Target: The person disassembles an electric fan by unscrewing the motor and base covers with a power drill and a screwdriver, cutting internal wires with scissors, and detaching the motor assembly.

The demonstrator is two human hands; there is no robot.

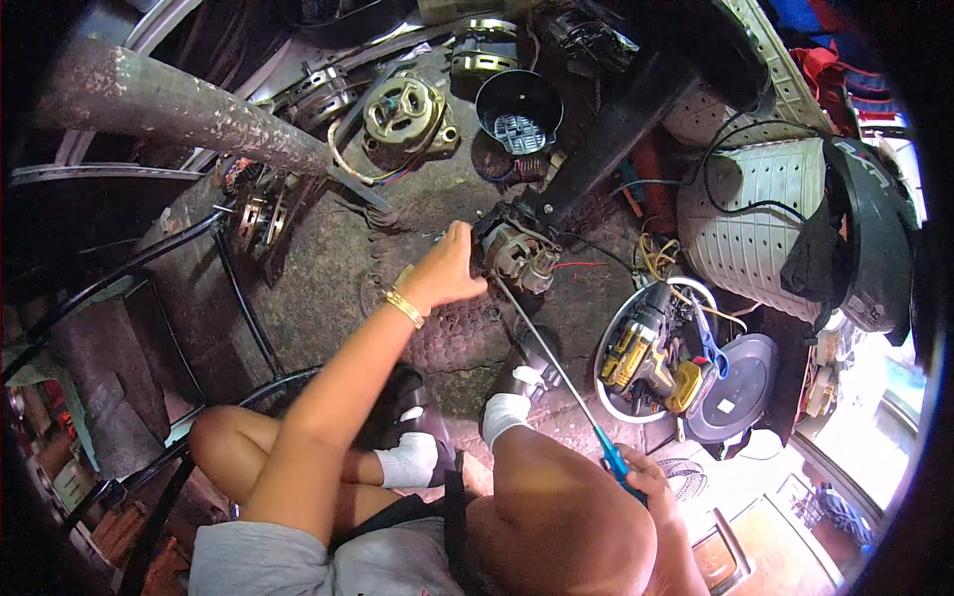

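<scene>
A small metal electric motor (519,253) sits at the lower end of a thick black post (621,139), with a red wire sticking out on its right. My left hand (447,266) is closed on the motor's left side, its fingertips partly hidden behind the motor's edge. In my right hand (648,479), beside my right knee, is a long screwdriver (556,366). My fingers wrap its blue handle. Its thin shaft slants up and left, and the tip meets the motor's lower edge near my left thumb; whether it sits on a screw I cannot tell.
Other motors, including a round one (405,114), lie on the far floor beside a black cup (519,104). At the right, a white basin (603,372) holds a yellow drill (636,350) and blue-handled scissors (712,348). Perforated white drums (750,204) stand behind. Black metal tubing (248,298) curves at left.
</scene>
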